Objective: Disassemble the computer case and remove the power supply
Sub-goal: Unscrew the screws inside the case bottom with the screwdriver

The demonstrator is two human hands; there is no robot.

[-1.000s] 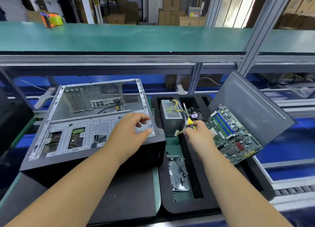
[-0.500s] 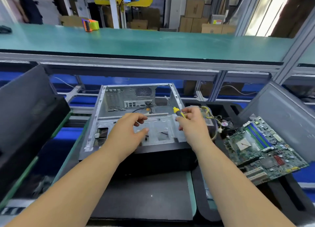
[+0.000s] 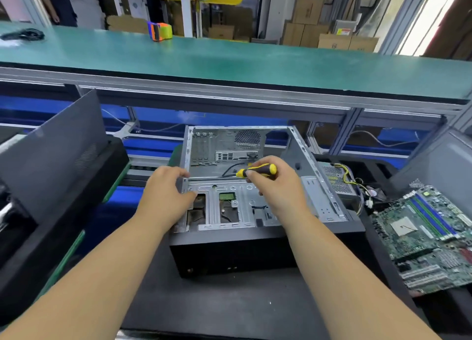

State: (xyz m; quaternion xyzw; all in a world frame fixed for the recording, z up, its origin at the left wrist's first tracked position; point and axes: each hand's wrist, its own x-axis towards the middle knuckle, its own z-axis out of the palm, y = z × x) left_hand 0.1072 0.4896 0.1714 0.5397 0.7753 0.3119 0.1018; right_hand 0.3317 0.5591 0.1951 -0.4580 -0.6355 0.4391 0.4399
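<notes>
At centre frame, the computer case [image 3: 255,207] lies on its side, open, bare metal interior exposed. The left hand [image 3: 166,194] grips the case's frame edge at 9 o'clock, fingers curled over it. The right hand [image 3: 275,186] holds a yellow-and-black screwdriver [image 3: 258,171] above the drive bay. The power supply [image 3: 337,178] sits outside the case at 3 o'clock, trailing yellow wires, beside the motherboard [image 3: 429,237].

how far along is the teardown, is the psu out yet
Done, by the look of it: the power supply sits outside the computer case, to its right, and the motherboard lies further right. The case is open on top.

In hand: the right hand holds a yellow and black screwdriver over the drive cage; the left hand grips the case's left edge.

Left: apparently the drive cage, which is in the case.
</notes>
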